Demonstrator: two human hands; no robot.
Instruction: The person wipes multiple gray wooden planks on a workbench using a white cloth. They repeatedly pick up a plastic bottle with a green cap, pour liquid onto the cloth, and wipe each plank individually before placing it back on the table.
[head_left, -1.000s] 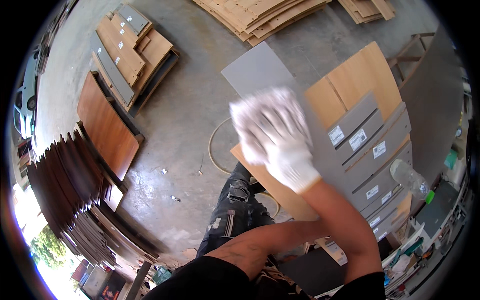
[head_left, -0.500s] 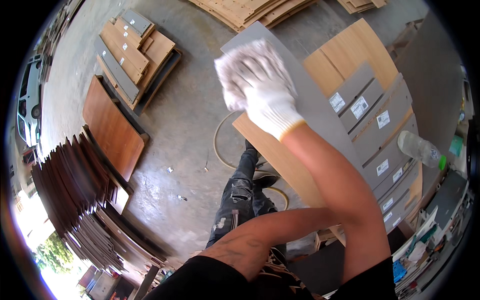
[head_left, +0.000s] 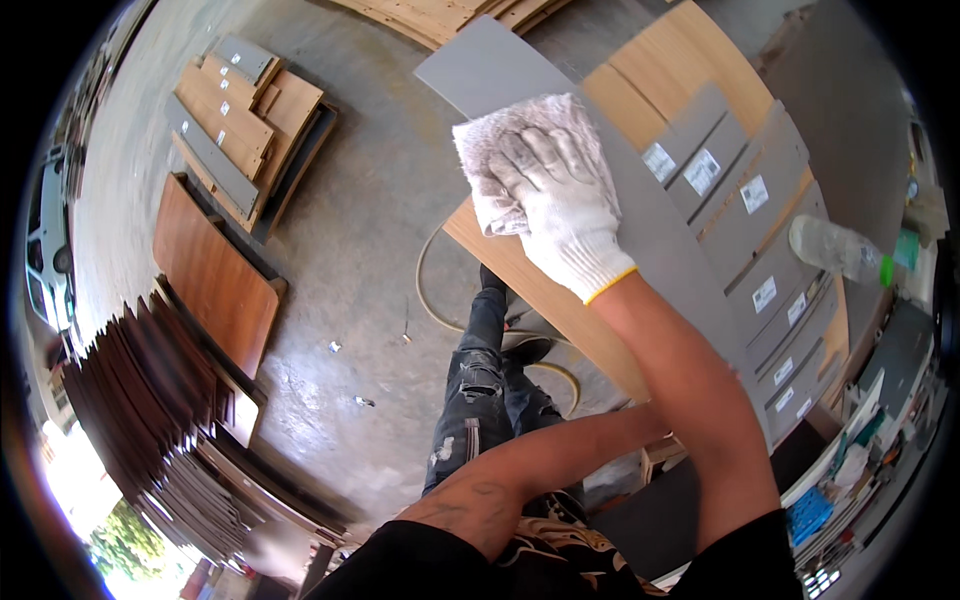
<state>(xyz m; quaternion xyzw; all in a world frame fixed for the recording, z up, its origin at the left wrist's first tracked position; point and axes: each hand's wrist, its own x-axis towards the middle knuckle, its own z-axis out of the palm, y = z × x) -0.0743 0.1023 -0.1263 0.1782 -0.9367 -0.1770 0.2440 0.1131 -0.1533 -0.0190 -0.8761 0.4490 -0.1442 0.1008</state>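
Observation:
My right hand (head_left: 560, 185), in a white knit glove with grey smudges and a yellow cuff edge, presses a folded, pale, fluffy cloth (head_left: 490, 165) onto a long grey board (head_left: 650, 215). Its fingers lie over the cloth near the board's far end. Beneath the grey board, a wood-coloured board (head_left: 540, 295) sticks out on the left. My left forearm (head_left: 590, 440) crosses behind the right one, which hides the left hand.
Right of the board lie grey panels (head_left: 745, 235) with white labels, wood-grain panels (head_left: 680, 60) and a clear bottle (head_left: 835, 250) with a green cap. On the floor at left stand a stack of boards (head_left: 225, 125), a brown panel (head_left: 215, 270) and dark upright panels (head_left: 140, 390). A hose (head_left: 425, 285) curls by my feet.
My right hand has slid the cloth along the grey board, back from its far end toward me. The whole view has shifted slightly. My left hand stays hidden.

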